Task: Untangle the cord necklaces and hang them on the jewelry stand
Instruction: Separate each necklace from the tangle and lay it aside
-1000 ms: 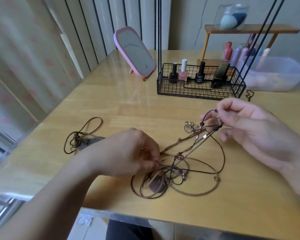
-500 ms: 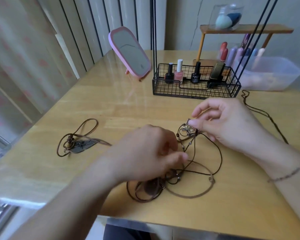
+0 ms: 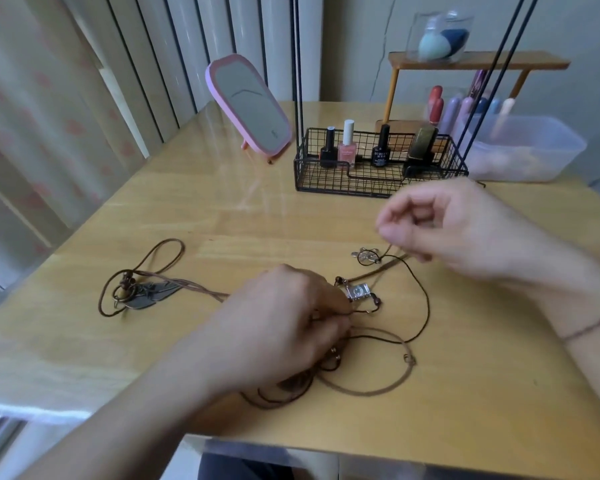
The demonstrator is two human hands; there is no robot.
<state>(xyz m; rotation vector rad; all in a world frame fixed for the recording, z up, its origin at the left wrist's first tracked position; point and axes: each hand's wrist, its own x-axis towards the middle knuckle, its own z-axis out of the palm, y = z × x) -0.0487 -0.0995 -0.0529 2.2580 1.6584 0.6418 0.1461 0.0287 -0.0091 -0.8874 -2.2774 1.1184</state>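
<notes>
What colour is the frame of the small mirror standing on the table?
Pink. The mirror shows clearly in the head view, left of the wire basket.

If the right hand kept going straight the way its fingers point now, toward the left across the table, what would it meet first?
Probably nothing soon: left of the right hand, which is raised and blurred, lies bare table. The wire basket sits farther back and the pendants nearer, though depth is uncertain.

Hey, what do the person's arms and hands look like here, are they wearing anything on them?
Both forearms are bare, with no sleeves in view. The left hand has no ring, watch or glove that shows. The right hand is also bare, a little blurred, but a thin dark cord bracelet runs around that wrist. No other markings can be made out.
</notes>
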